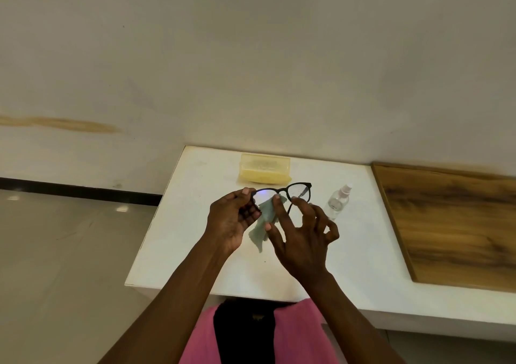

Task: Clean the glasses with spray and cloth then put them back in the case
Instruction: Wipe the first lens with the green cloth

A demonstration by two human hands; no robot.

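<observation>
Both hands are raised over the middle of a white table (195, 252). The left hand (233, 218) pinches the left end of the glasses (282, 192), thumb on top of the rim and fingers curled beneath. The glasses have a thin black frame with rounded lenses; the right lens shows small droplets, and one temple hangs down behind the right hand. The right hand (303, 240) pinches a soft, crumpled pale grey-green cloth (264, 221) against the left lens with its thumb and forefinger, the other fingers spread and loosely bent; the cloth's loose end droops below the hands.

At the table's far edge, against the wall, sits a case (264, 171): a rounded oblong of translucent yellow plastic, lid closed. Near the table's right edge lies a small clear spray bottle (338, 200) with a pale cap.

The table top is smooth and matt, with squared corners. To its right lies a wood-grain panel (452, 224). The wall (251, 56) is plain off-white with a brownish streak at the left, a dark skirting along its foot, and a glossy pale tiled floor (55, 252) below. Pink and black clothing (296, 333) shows at the near edge.
</observation>
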